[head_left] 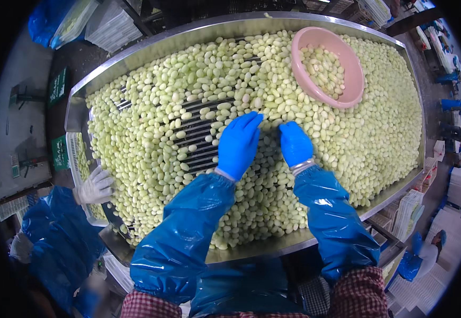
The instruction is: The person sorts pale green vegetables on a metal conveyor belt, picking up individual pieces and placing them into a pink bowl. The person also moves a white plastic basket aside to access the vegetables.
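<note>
A steel-rimmed sorting table (pixel 246 23) holds a wide layer of pale green, grape-like oval fruit (pixel 381 119). Dark slats (pixel 200 147) show between them left of centre. My left hand (pixel 240 145), in a blue glove, rests on the fruit near the middle, fingers pointing away from me; what lies under its fingertips is hidden. Close by on the right, my right hand (pixel 296 144), also blue-gloved, touches the fruit with its fingers bent. Whether either hand grips a fruit cannot be told. Beyond it, a tilted pink plastic basin (pixel 353 75) contains more of the fruit.
At the left end, a co-worker's white-gloved hand (pixel 96 187) reaches over a white plastic crate (pixel 73 155) with fruit in it. Stacked white crates (pixel 111 28) stand beyond the table at the upper left, more crates (pixel 407 212) at the right. Other people work at far right.
</note>
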Demonstrator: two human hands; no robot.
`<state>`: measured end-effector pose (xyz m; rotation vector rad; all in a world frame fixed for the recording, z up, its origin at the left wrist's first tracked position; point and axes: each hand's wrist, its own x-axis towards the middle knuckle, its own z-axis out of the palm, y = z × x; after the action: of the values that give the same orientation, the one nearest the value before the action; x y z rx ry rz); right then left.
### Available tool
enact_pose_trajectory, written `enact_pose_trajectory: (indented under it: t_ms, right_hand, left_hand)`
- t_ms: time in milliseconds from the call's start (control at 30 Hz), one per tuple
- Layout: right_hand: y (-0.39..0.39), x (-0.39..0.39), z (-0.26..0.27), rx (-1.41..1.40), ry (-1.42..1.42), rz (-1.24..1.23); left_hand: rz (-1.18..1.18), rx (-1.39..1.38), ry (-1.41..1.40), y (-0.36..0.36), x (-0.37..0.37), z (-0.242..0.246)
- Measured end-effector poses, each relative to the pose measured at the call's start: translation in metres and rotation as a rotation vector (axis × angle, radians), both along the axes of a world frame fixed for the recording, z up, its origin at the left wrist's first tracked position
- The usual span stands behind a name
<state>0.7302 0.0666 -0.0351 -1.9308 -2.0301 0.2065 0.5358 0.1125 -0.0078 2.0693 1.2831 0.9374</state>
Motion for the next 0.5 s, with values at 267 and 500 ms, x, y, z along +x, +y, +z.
enact_pose_trajectory:
  t_ms: [267, 500]
  right_hand:
    - [-0.012, -0.022, -0.006, 0.064, 0.321, 0.036]
    - [-0.004, 0.014, 0.107, -0.219, 1.431, -0.483]
  left_hand:
    - [-0.072, -0.304, 0.273, 0.054, 0.042, -0.043]
    - [-0.144, -0.045, 0.511, 0.059, 0.073, -0.056]
